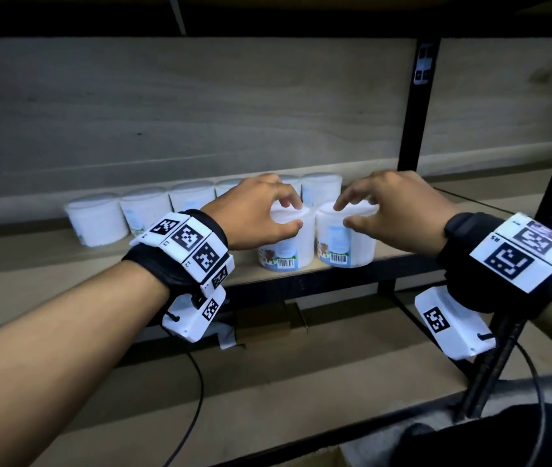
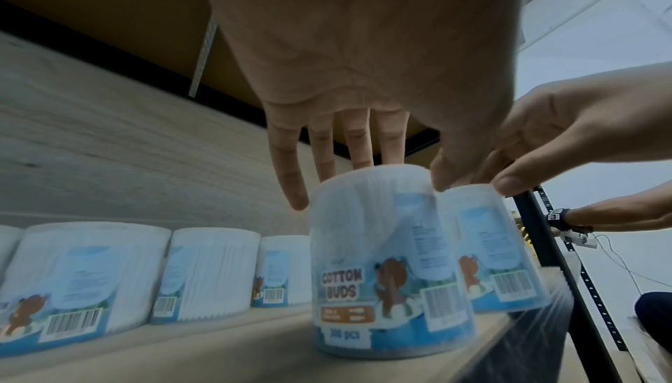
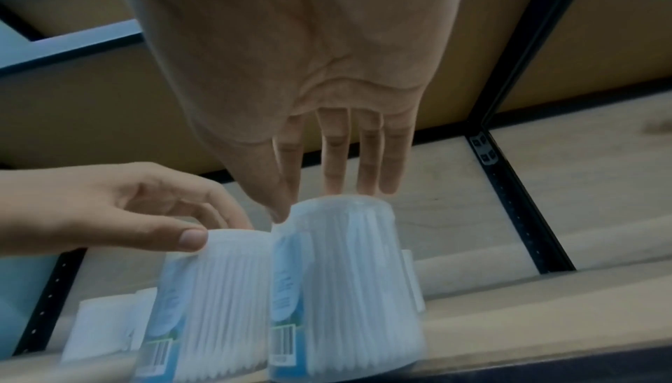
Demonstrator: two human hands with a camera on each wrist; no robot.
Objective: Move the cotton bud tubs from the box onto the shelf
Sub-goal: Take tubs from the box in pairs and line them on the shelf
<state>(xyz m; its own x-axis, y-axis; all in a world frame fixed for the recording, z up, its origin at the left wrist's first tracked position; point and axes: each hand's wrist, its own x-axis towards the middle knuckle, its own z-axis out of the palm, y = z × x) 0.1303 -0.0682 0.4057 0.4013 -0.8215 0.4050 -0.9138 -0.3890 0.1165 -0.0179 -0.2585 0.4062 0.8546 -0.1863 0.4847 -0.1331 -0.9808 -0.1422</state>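
Note:
Two cotton bud tubs stand side by side at the front edge of the wooden shelf. My left hand comes down over the left tub, with the thumb on the near rim of its lid and the fingers on top. My right hand holds the right tub the same way. The left wrist view shows the left hand on the labelled tub. In the right wrist view the right hand sits on top of its tub.
A row of several more tubs lines the back of the shelf, to the left of and behind my hands. A black upright post stands at the right. Below are a lower shelf, cardboard flaps and a trailing cable.

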